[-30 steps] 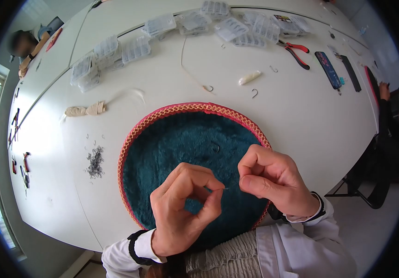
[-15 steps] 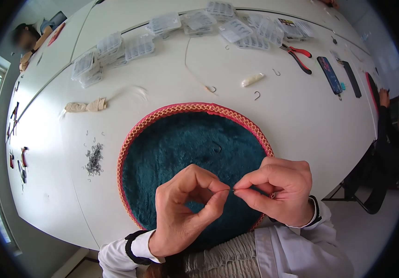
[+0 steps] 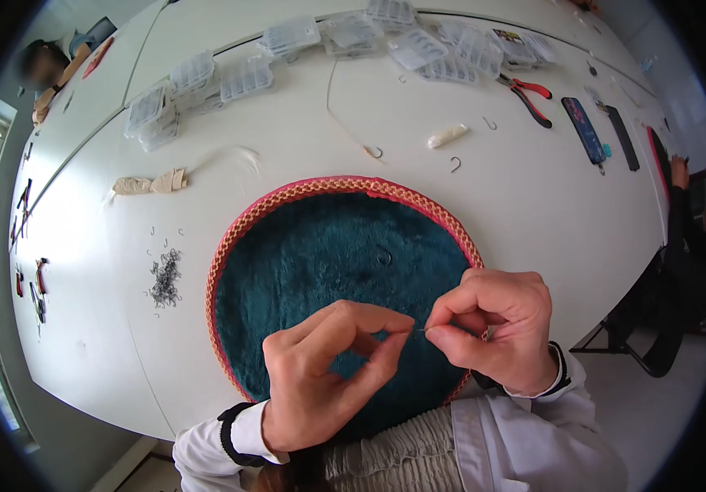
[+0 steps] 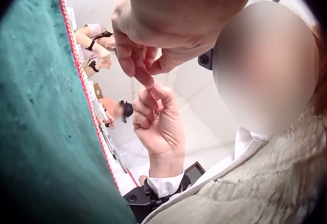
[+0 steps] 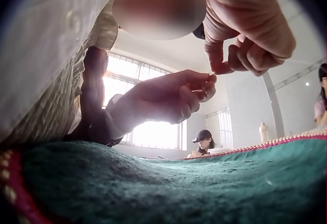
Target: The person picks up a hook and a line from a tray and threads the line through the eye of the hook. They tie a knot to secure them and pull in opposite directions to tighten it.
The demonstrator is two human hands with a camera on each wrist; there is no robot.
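Note:
Over a round teal plush mat (image 3: 304,254) with a braided pink rim, both hands are held close together. Thumb and forefinger of my left hand (image 3: 324,373) pinch a tiny thin piece, nearly all hidden by the fingertips. My right hand (image 3: 496,324) pinches a fine pale strand (image 3: 421,330), whose short end shows in the narrow gap between the hands. In the right wrist view, the left hand's fingertips (image 5: 210,76) meet those of the right hand. A dark fish hook (image 3: 383,257) lies on the plush beyond the hands.
Left of the mat lies a heap of small hooks (image 3: 166,279), with a wrapped fibre bundle (image 3: 152,182) behind. Clear compartment boxes (image 3: 246,78) line the back. Red-handled pliers (image 3: 527,100), a phone (image 3: 584,131) and a white roll (image 3: 448,136) lie right. Other people sit around the table.
The right hand came left until its fingertips met the left hand's, then drew slightly back right, opening a small gap. The left hand stayed almost in place, still pinching.

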